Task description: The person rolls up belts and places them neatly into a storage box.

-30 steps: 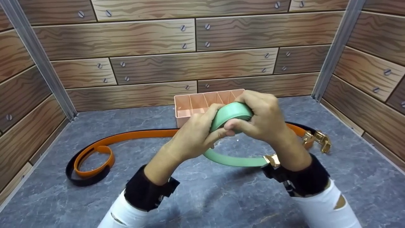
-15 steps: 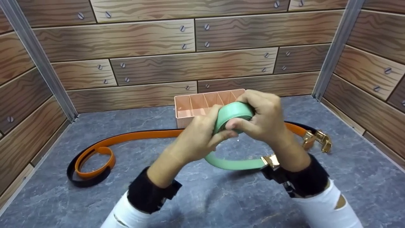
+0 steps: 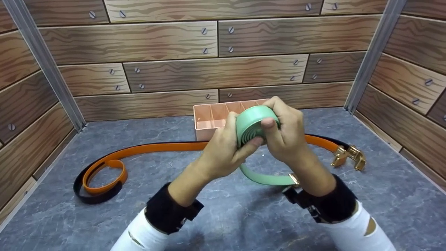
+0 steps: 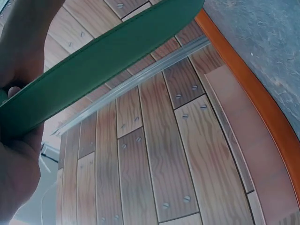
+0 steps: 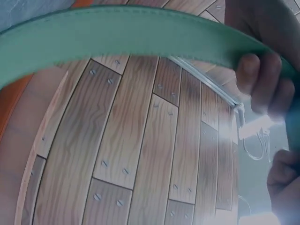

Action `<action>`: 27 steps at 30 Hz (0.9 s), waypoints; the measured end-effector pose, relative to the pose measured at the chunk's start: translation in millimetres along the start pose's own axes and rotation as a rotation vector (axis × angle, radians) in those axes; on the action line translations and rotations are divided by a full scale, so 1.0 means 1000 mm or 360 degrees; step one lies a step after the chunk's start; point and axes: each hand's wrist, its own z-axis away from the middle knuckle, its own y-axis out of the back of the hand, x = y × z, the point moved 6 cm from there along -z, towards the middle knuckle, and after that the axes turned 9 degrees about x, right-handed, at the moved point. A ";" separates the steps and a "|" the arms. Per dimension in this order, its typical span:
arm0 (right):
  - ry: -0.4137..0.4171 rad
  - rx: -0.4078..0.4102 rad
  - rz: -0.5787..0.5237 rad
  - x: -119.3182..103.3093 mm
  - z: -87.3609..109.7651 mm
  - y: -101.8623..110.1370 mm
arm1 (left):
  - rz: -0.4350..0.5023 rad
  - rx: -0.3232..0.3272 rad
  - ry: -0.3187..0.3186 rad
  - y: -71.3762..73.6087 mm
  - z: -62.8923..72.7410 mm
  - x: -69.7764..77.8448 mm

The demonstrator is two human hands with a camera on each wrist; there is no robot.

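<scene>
A mint-green belt, partly rolled into a coil, is held up between both hands above the table. My left hand grips the coil's left side, its thumb along the lower edge. On the other side my right hand holds the coil, thumb against its front. The belt's loose end hangs below in a curve towards a gold buckle, partly hidden by the right wrist. In the left wrist view the green strap crosses in front of the hand; the right wrist view shows the strap running to the curled fingers.
An orange and black belt lies behind the hands, its left end curled and gold buckles at its right. At the back stands a pink divided box, partly covered by the hands. Wood-patterned walls enclose the grey table.
The green coil has turned so that its spiral side shows more, and has risen slightly. The right thumb has lifted along it, and the hanging strap has shortened and shifted right.
</scene>
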 end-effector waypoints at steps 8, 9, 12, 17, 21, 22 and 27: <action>0.0167 -0.0482 0.0047 0.004 -0.004 0.005 | -0.0108 -0.0320 0.0210 0.004 -0.003 -0.003; 0.0169 -0.0587 -0.0005 0.005 -0.004 0.006 | -0.0127 -0.0374 0.0235 0.004 -0.003 -0.003; 0.0117 -0.0874 -0.0212 0.008 -0.005 0.012 | -0.0155 -0.0537 0.0276 0.001 -0.001 -0.003; 0.0054 -0.1049 -0.0362 0.009 -0.006 0.023 | -0.0112 -0.0740 0.0265 -0.004 0.003 0.000; 0.0032 -0.1075 -0.0426 0.008 -0.006 0.020 | -0.0065 -0.0813 0.0268 -0.003 0.005 -0.002; 0.0026 -0.1061 -0.0439 0.008 -0.006 0.020 | -0.0046 -0.0806 0.0275 -0.002 0.005 -0.003; -0.0151 -0.0892 -0.0579 0.012 -0.008 0.020 | 0.0121 -0.0596 0.0303 0.000 0.001 -0.007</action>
